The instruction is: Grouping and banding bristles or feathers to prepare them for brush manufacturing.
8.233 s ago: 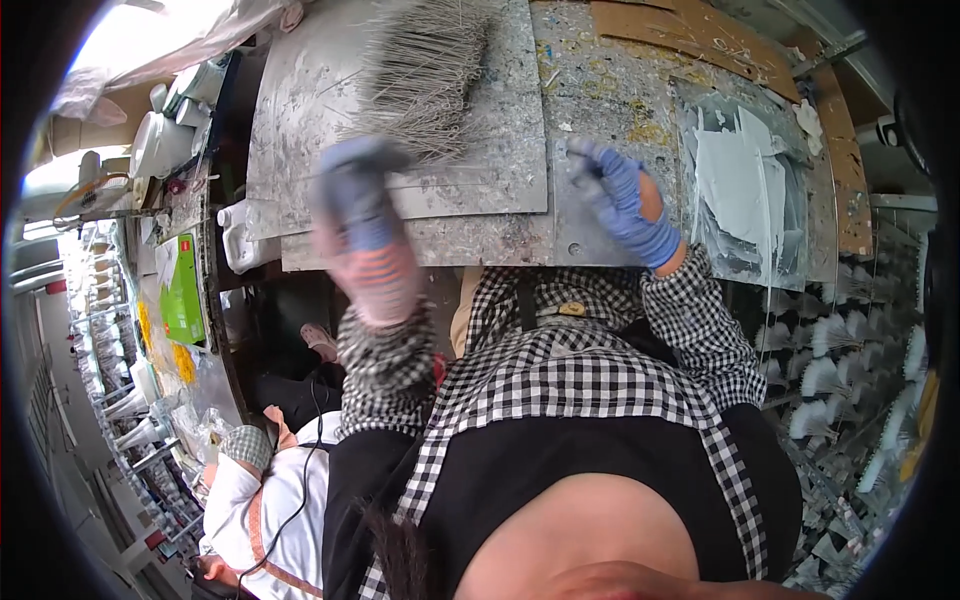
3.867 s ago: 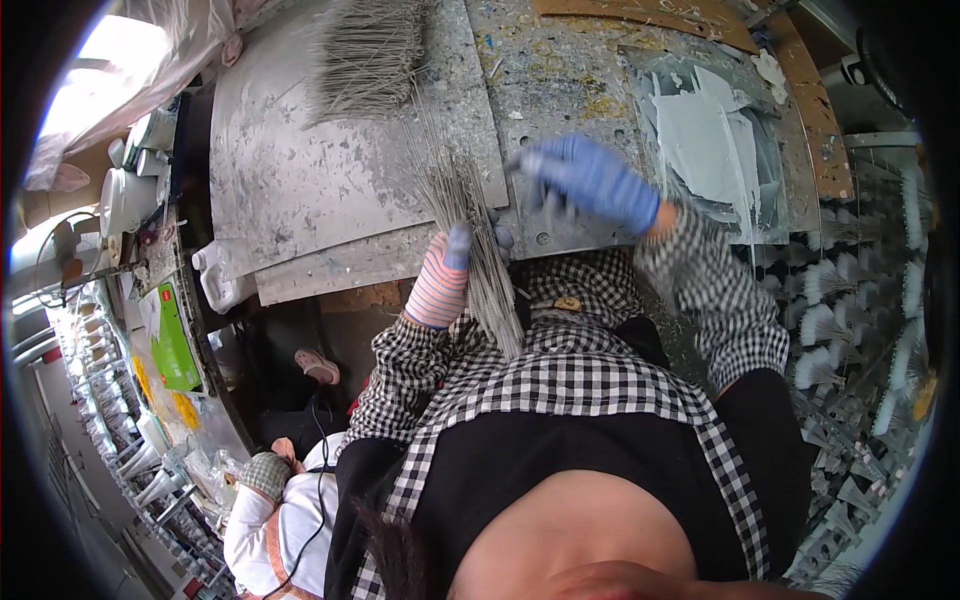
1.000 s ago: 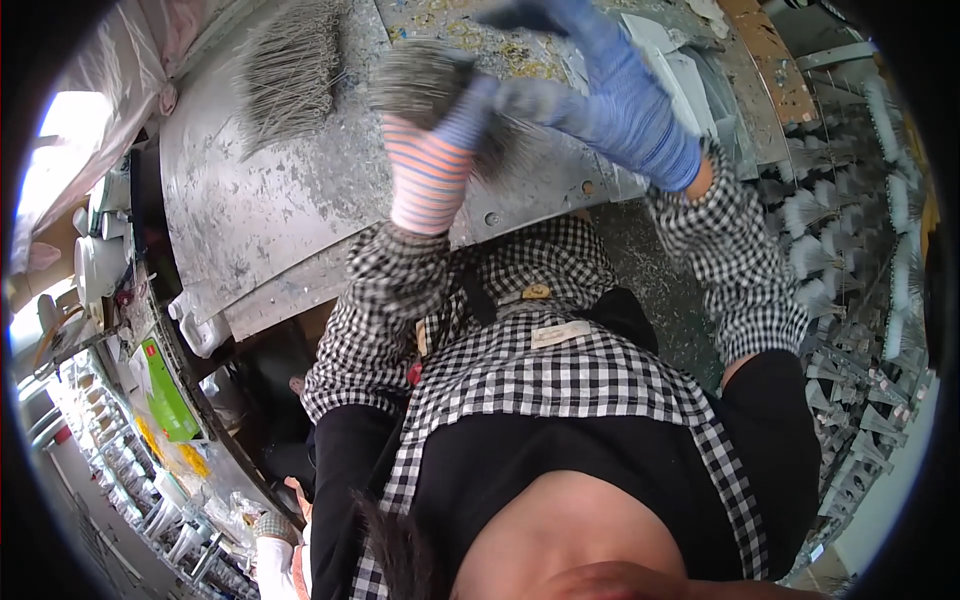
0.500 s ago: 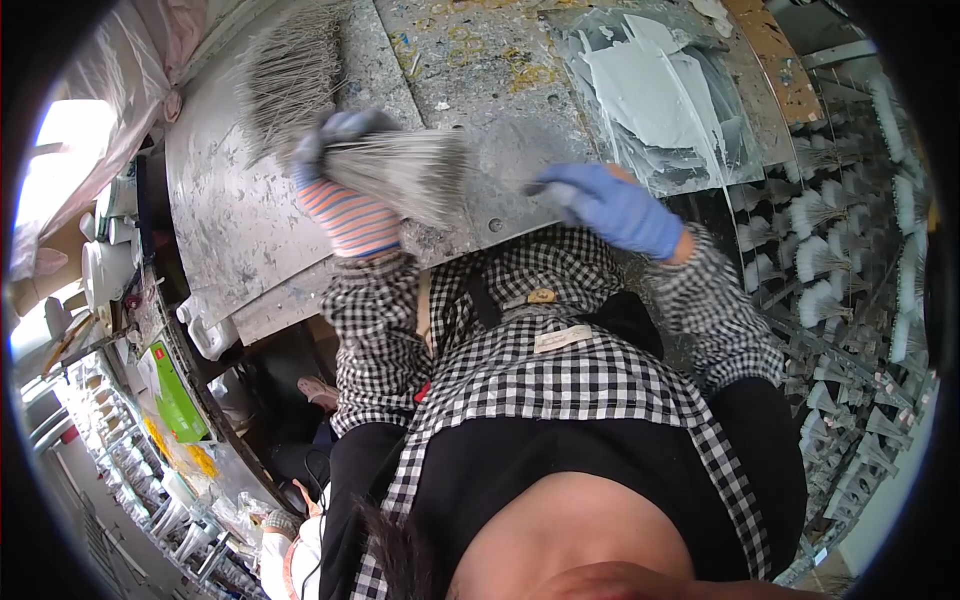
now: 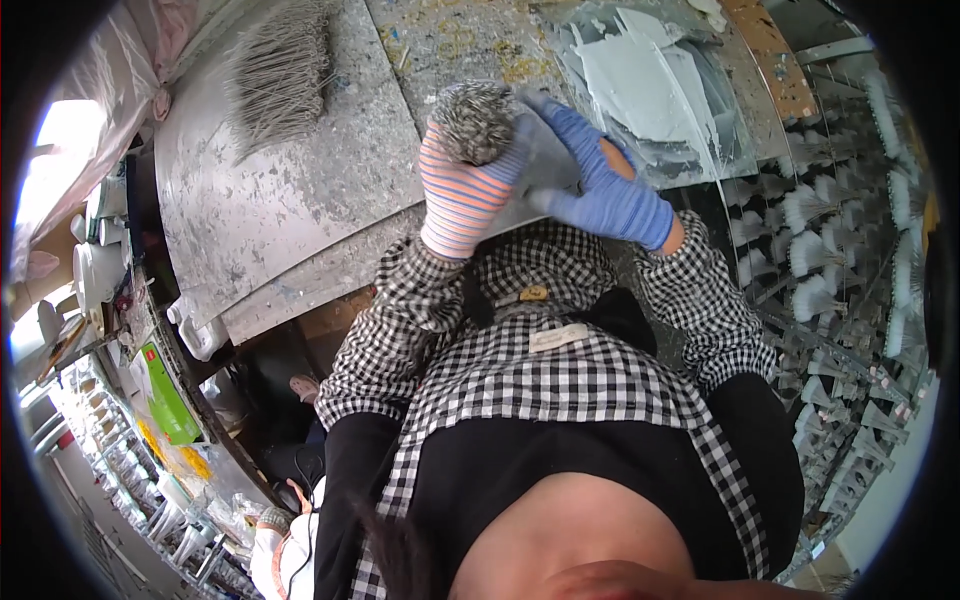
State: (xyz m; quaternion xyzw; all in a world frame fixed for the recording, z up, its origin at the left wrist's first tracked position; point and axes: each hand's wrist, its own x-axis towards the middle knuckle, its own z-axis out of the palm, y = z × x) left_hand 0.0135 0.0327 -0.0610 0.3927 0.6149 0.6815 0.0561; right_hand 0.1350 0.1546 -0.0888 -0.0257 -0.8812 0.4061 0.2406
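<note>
My left hand (image 5: 465, 190), in a glove with orange and white stripes, is closed round a thick bundle of thin grey strands (image 5: 474, 120). The bundle's blunt ends face up at the head view, and its lower part is hidden by the hand. Close on the right is my right hand (image 5: 605, 190) in a blue glove, fingers stretched and thumb apart, palm side toward the bundle; the fingertips are a little blurred. It holds nothing I can see, and I cannot tell whether it touches the bundle. More loose grey strands (image 5: 282, 80) lie in a pile at the table's far left.
The worn grey table (image 5: 300, 205) carries a glass sheet (image 5: 735, 150) with white paste (image 5: 650, 90) at the far right. Racks of whitish fan-shaped tufts (image 5: 815, 210) stand close on the right. At the lower left are shelves, a green box (image 5: 168, 398) and another person's arm (image 5: 268, 555).
My left hand has moved right with the bundle and turned it from lying sideways to ends up. My right hand has risen beside it, its fingers opening out.
</note>
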